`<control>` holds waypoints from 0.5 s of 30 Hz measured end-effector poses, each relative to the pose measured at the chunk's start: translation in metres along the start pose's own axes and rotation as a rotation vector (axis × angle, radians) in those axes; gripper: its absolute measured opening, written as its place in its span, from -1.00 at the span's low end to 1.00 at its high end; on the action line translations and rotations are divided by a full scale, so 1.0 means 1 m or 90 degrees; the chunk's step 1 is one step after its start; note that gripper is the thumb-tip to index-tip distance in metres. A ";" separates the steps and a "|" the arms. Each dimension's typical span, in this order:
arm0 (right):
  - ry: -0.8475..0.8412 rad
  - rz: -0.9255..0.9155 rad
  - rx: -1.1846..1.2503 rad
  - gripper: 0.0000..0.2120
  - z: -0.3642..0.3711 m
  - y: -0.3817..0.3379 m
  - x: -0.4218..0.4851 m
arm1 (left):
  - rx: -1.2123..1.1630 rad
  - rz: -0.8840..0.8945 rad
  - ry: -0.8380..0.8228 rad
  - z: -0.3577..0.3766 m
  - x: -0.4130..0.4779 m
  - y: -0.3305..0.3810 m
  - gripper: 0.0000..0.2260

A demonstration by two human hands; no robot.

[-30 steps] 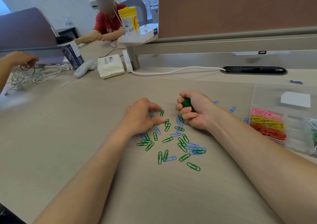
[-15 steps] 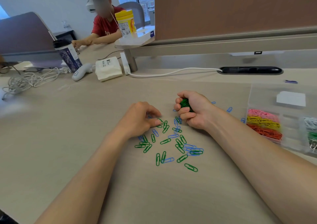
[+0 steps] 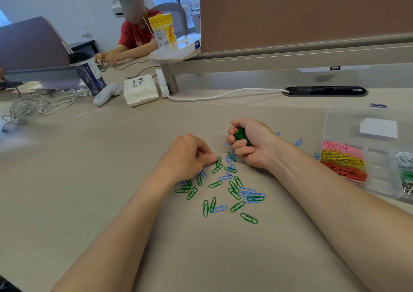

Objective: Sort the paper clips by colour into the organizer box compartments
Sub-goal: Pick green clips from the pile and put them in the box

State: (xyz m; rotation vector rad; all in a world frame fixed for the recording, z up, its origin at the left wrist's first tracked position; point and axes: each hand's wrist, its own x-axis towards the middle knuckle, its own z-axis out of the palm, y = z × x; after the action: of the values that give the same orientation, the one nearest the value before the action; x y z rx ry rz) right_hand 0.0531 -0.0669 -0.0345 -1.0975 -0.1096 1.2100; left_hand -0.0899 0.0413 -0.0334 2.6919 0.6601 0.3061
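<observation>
Clips in green and blue lie in a loose pile (image 3: 215,184) on the bench (image 3: 89,179), right between the two forearms. Right hand (image 3: 252,144) is balled into a tight fist around a wad of green clips (image 3: 240,135), sitting low just behind the pile. Left hand (image 3: 187,157) is knuckles-up at the pile's left edge with the fingers curled under. Its thumb tip touches one green clip (image 3: 218,162) lying on the bench, but honestly I can't tell if it's actually got it pinched or is just poking at it.

Organizer box (image 3: 330,121) is off to the right, clear plastic, near the right forearm and well apart from the left hand. The compartments nearest the pile hold pink clips (image 3: 342,147), then yellow clips (image 3: 342,157), then orange clips (image 3: 344,172), one row each. Further right, at the frame edge, there are white clips (image 3: 404,157) with a green batch (image 3: 405,176) below them, though that part's blurry. A white card (image 3: 378,127) lies in the box's far section. A couple of stray blue clips (image 3: 298,142) sit on the bench between the right wrist and the box.

Far side of the bench has a dark patterned cup (image 3: 89,77), a white tissue pack (image 3: 140,89), a yellow-lidded canister (image 3: 163,32) up on a little shelf, a white cable (image 3: 223,93) running to a slot in the bench, and a tangle of cords (image 3: 29,108) on the left. Another person (image 3: 134,36) in a red shirt sits further back.
</observation>
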 end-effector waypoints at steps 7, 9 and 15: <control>0.001 -0.005 -0.002 -0.70 0.000 0.000 -0.001 | -0.017 -0.012 -0.056 0.000 -0.003 0.011 -0.70; 0.000 -0.005 -0.002 -0.70 0.000 0.000 -0.002 | -0.024 -0.014 -0.055 0.000 -0.002 0.013 -0.76; 0.003 -0.014 0.000 -0.71 -0.001 -0.001 -0.002 | 0.033 -0.008 -0.067 0.000 0.000 0.019 -0.93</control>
State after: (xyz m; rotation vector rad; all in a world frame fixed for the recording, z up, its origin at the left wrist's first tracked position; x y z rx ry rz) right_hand 0.0528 -0.0691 -0.0332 -1.0968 -0.1182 1.1885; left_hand -0.0817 0.0254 -0.0256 2.7301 0.6618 0.1446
